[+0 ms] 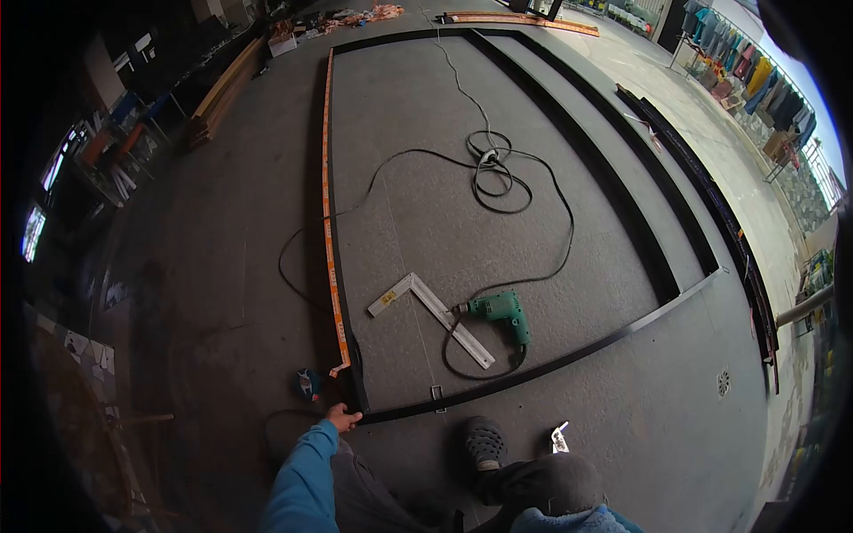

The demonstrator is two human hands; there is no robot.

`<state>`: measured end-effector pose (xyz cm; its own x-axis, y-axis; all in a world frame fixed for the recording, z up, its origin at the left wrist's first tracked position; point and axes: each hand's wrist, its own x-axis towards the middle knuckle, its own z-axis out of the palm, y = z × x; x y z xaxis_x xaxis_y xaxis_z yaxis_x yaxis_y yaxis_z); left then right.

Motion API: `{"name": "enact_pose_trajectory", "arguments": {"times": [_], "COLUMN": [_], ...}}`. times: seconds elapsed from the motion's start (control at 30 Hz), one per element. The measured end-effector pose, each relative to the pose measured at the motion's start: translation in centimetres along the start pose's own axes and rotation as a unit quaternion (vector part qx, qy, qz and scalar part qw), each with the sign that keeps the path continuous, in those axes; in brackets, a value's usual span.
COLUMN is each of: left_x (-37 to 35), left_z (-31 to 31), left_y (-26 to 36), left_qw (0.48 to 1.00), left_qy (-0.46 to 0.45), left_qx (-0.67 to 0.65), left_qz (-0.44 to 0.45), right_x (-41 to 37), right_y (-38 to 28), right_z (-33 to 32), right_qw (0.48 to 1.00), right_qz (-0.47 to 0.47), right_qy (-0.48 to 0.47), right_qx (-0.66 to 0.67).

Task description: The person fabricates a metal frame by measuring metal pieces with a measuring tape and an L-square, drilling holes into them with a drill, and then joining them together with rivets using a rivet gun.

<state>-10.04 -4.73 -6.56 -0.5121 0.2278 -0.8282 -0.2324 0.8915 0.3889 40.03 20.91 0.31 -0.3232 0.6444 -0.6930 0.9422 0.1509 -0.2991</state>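
My left hand, in a blue sleeve, is at the near left corner of a large black frame laid out on the floor. Its fingers are closed on the left end of the black metal bar that forms the near side. Along the left side, a long bar carries orange printed film, peeling at its near end. Just beyond my hand lies a small blue-and-black object, too dark to name. My right hand is out of sight; only some blue cloth shows by my right knee.
Inside the frame lie a green corded drill, an angled metal square and a looped black cable. A small white tool-like item rests by my shoe. More dark bars lie right; wooden beams lie left.
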Motion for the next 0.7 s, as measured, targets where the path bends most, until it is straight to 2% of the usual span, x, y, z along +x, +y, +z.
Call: {"name": "enact_pose_trajectory", "arguments": {"times": [0.13,0.17,0.2,0.27,0.3,0.37,0.43,0.47,0.5,0.53,0.57,0.63,0.67,0.7], "left_x": [-0.2,-0.5,-0.7,-0.8,-0.7,-0.1,1.8,2.8,3.4,0.8,-1.6,-4.3,-3.2,-1.5], "left_z": [0.2,0.2,0.3,0.6,0.8,1.5,3.0,4.1,4.7,4.6,4.4,4.5,4.9,5.6], "left_y": [-0.1,0.0,-0.1,-0.3,-0.5,-1.9,-5.0,-6.3,-6.9,-4.8,-2.4,0.2,-0.5,-1.4], "left_qw": [1.000,1.000,1.000,0.999,0.999,0.993,0.992,0.985,0.970,0.973,0.972,0.960,0.965,0.963], "left_qy": [0.003,0.007,0.005,0.020,0.020,0.049,0.060,0.140,0.219,0.164,0.165,0.065,0.016,0.017], "left_qx": [0.004,0.000,-0.002,-0.038,-0.040,-0.100,-0.109,-0.088,-0.065,-0.157,-0.162,-0.261,-0.244,-0.249], "left_qz": [0.005,0.000,0.000,0.002,0.004,0.024,0.028,0.057,0.084,0.049,0.051,0.074,0.100,0.103], "right_x": [2.0,8.6,8.2,11.7,15.3,20.9,24.1,25.4,26.7,27.9,28.6,29.5,30.1,31.2], "right_y": [-0.8,-1.2,-6.6,-12.2,-13.4,-16.8,-20.5,-21.7,-22.7,-23.6,-24.4,-24.4,-24.1,-23.6], "right_z": [-1.1,-4.8,-8.6,-12.1,-12.5,-13.5,-13.7,-13.2,-12.6,-12.1,-11.8,-10.4,-10.0,-9.6], "right_qw": [0.999,0.941,0.937,0.935,0.907,0.905,0.951,0.950,0.979,0.995,0.994,0.996,0.996,0.995], "right_qz": [0.042,-0.249,-0.170,-0.242,-0.329,-0.344,-0.235,-0.240,-0.146,-0.050,-0.053,-0.012,-0.015,-0.018], "right_qy": [-0.001,-0.209,-0.213,-0.037,0.052,0.136,0.158,0.160,0.125,0.089,0.092,0.089,0.093,0.102], "right_qx": [0.013,0.092,0.217,0.255,0.258,0.209,0.121,0.119,0.069,0.019,0.017,0.016,0.013,-0.014]}}
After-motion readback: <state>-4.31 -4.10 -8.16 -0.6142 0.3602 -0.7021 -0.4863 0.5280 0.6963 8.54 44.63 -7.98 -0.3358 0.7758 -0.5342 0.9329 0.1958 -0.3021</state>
